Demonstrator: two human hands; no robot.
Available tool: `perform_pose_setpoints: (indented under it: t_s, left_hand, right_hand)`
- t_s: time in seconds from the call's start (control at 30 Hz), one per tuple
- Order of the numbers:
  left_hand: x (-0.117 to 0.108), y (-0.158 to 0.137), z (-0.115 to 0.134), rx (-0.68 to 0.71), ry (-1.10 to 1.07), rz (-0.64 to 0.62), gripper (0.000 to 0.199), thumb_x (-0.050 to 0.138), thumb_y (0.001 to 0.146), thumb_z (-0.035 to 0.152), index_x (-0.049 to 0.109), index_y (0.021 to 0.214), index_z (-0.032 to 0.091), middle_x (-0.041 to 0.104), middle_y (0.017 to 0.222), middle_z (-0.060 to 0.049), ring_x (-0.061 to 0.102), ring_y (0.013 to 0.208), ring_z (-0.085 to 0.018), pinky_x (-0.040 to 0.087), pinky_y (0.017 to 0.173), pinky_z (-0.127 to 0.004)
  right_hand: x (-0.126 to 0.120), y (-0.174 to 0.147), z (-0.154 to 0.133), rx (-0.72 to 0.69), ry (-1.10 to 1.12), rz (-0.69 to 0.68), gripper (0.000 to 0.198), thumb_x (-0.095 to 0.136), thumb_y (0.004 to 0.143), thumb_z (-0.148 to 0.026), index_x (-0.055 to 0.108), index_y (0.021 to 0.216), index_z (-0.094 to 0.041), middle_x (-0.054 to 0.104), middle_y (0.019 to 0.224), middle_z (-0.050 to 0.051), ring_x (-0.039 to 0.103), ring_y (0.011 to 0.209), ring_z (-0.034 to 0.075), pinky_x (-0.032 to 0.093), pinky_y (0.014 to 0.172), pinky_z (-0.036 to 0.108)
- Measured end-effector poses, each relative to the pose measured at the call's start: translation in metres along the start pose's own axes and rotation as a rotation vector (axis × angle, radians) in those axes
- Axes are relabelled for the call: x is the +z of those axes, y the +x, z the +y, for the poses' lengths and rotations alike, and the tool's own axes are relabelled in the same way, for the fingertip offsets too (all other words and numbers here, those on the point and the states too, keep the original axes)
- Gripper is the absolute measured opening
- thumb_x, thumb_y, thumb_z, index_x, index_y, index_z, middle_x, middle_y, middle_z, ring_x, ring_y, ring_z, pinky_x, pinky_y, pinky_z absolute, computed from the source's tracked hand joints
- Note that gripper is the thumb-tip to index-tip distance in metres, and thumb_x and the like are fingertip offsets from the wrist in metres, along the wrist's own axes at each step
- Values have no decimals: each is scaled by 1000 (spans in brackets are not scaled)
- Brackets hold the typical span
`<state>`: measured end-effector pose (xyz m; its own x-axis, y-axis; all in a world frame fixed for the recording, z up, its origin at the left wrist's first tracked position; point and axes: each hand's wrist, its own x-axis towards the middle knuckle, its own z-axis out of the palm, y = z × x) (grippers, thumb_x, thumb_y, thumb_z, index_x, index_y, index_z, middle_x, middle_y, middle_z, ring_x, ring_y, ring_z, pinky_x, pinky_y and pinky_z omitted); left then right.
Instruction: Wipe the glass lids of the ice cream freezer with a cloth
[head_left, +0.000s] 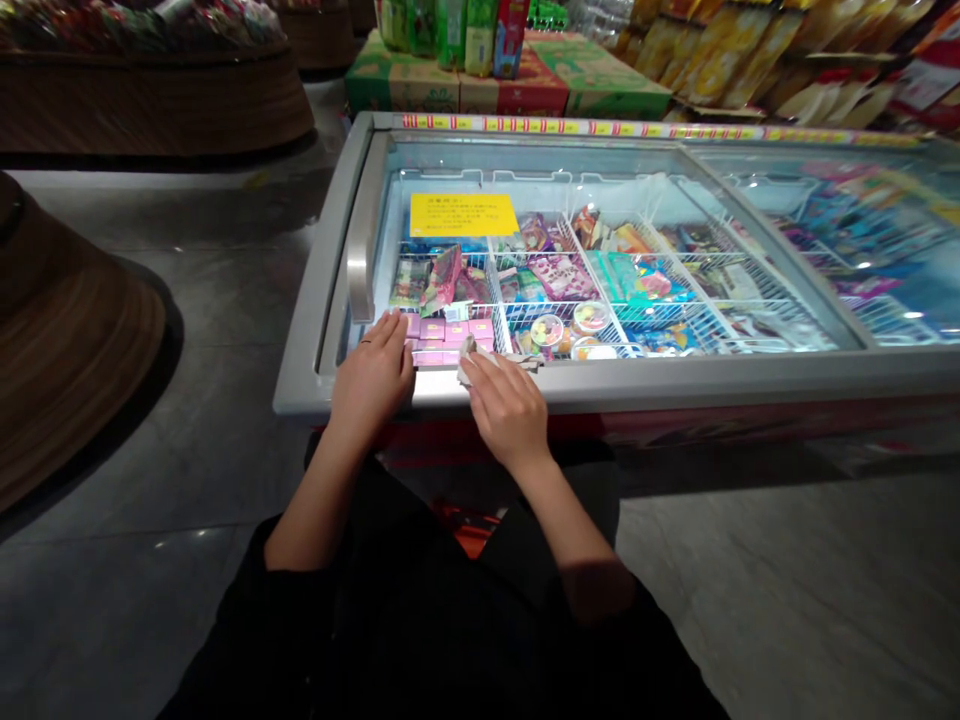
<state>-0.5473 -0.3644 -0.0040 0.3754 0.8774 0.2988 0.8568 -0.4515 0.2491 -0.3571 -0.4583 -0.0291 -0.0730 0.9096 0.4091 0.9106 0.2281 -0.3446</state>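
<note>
A chest freezer (637, 385) with a sliding glass lid stands in front of me. My left hand (373, 372) lies flat on its front rim near the left corner, fingers stretched forward below the lid's grey handle (360, 265). In my right hand (514, 405) is a crumpled pale cloth (469, 362), pressed onto the front rim a little further right. The fingers partly cover the cloth. Under the glass, pink boxes (454, 330) sit nearest my hands, with round tubs (547, 330) beside them. A yellow notice (463, 215) is on the glass.
White wire dividers (600, 285) part the bagged frozen goods inside the freezer. Behind it are cartons (510, 90) with bottles (450, 35) on top. Round wooden display stands (67, 330) are to the left on the grey tiled floor (202, 400).
</note>
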Motion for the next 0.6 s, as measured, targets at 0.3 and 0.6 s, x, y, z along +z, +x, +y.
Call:
perform_pose_setpoints:
  t_s: [0.3,0.6]
  left_hand:
    - [0,1,1,-19,-16,-18,55,41,107,24,55,158,7,52,165,-17,48,156,-30,41,130,-46]
    - [0,1,-1,10,-23,-20,53,40,108,20,55,157,8,52,164,-17,48,156,-29,43,128,-47]
  right_hand:
    - [-29,-15,72,227,-160,262,45,43,107,-23,73,141,-22,74,142,11,64,139,32,47,121,56]
    - [2,31,-28,-87,46,-111,47,45,108,-20,68,148,-25,65,155,3,52,152,28,42,127,49]
